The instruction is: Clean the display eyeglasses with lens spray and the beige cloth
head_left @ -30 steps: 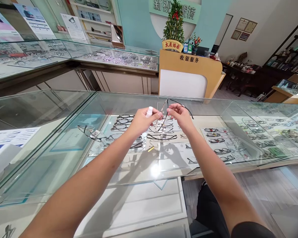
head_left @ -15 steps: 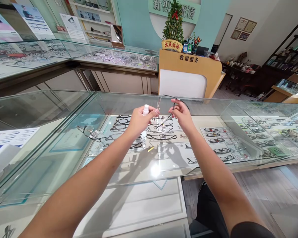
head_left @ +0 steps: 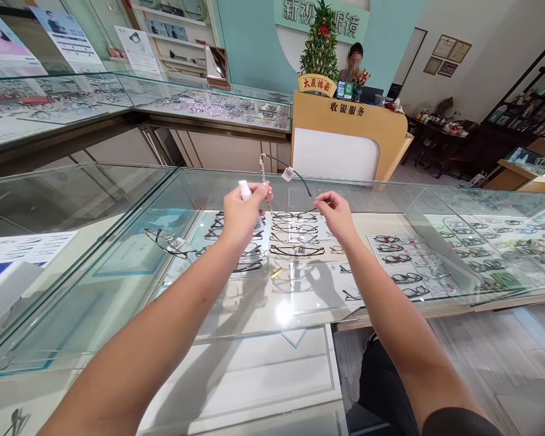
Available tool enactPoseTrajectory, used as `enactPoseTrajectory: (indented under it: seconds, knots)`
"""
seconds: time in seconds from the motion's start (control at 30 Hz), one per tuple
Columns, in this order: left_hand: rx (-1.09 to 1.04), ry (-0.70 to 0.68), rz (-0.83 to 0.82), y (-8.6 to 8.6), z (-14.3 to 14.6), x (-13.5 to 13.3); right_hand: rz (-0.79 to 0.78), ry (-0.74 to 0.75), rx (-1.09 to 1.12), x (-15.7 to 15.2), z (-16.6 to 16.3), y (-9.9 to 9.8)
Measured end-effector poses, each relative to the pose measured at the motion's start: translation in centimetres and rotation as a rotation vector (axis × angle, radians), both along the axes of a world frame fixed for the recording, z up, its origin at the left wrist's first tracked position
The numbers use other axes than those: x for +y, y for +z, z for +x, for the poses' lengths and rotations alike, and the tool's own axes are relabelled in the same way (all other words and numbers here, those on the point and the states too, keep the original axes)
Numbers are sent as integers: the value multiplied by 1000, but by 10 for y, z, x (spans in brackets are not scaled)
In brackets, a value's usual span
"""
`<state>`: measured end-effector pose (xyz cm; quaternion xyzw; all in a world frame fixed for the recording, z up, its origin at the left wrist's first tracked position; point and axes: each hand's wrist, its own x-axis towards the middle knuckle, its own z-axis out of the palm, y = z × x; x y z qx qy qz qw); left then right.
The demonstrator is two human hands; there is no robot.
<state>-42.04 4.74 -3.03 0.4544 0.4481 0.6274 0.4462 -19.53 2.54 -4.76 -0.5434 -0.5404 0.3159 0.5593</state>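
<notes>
Head view: glasses and white bottle in the left grip, right grip by the temples

The left grip (head_left: 241, 213) is closed around a small white bottle (head_left: 244, 191) and pinches the front of a pair of glasses (head_left: 263, 171); the bottle's top pokes up above the fist. The glasses stand tilted above and just right of this grip. Their dark upper temple bends toward the right grip (head_left: 336, 213), with a square tag (head_left: 287, 174) between the two grips. The right grip is narrow, thumb and finger close together beside the temple ends; whether it clasps one, I cannot tell. Below both grips spreads a glass display desk (head_left: 254, 306), with rows of eyeglass frames (head_left: 297, 251) under its top. Nearer the wearer than the left grip is a yellow strip (head_left: 277, 272). Well beyond the right grip, a person (head_left: 354, 63) is behind a wooden reception desk (head_left: 393, 130) bearing a leafy plant (head_left: 317, 57).
</notes>
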Motion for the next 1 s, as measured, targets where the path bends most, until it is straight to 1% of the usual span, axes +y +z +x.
enactPoseTrajectory:
  seconds: [0.1,0.23,0.4,0.47,0.5,0.53,0.67,0.7,0.73,0.8,0.87,0.93,1.0]
  knots:
    - [-27,38,-3,1,-1,2,66,-18,-185,-2,-1,-3]
    - [19,37,10,0,-1,1,188,-47,-367,-7,-5,-4]
    - [65,4,29,-1,3,-3,380,-206,-592,-19,-14,4]
    - [72,-7,37,-1,4,-4,440,-257,-647,-23,-17,7]
    - [75,-11,41,-2,4,-5,464,-249,-655,-25,-17,8]
    - [81,-12,45,-2,4,-5,487,-209,-651,-27,-18,9]
    - [141,-1,71,-4,4,-8,515,124,-590,-29,-21,9]
    - [156,-1,79,-4,4,-8,500,170,-583,-29,-21,8]
    - [170,-2,87,-3,5,-9,479,180,-584,-28,-22,6]
    - [195,-2,95,-3,5,-11,438,125,-589,-26,-23,3]
    - [214,-10,99,-1,5,-13,404,28,-564,-23,-21,0]
    - [240,-48,107,0,6,-14,377,-63,-514,-20,-19,-2]
    - [284,-117,115,1,7,-16,364,-118,-465,-19,-17,-3]
